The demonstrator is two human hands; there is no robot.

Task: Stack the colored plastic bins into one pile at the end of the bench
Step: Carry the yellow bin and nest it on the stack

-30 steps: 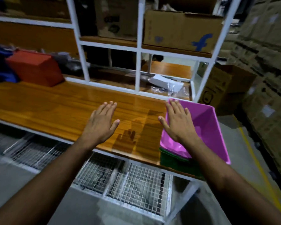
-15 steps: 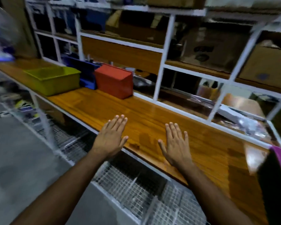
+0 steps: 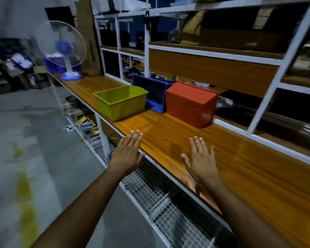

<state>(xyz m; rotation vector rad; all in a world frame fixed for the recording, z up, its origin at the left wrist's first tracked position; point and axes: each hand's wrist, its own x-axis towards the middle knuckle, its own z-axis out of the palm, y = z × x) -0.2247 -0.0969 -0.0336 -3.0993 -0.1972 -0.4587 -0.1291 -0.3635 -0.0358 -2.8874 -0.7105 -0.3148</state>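
My left hand (image 3: 128,154) is held flat, palm down, fingers (image 3: 136,138) straight and close together, gripping nothing; it sits at the near edge of the bench (image 3: 258,176), over the wire mesh shelf (image 3: 168,199) below. My right hand (image 3: 202,161) is likewise flat and empty, fingers slightly spread, over the wooden bench top. Whether either palm touches the wood, I cannot tell.

Farther along the bench, three bins stand clustered. The red bin (image 3: 191,103) lies overturned, base up, against the white shelving frame (image 3: 268,83) at the right. Just left of it, the blue bin (image 3: 153,93) stands tilted on edge, its opening facing left. The yellow-green bin (image 3: 121,102) sits upright and open near the bench's front edge, just beside the blue one.

At the far end of the bench stands a table fan (image 3: 66,51) with a blue base. The picture is motion-blurred there.
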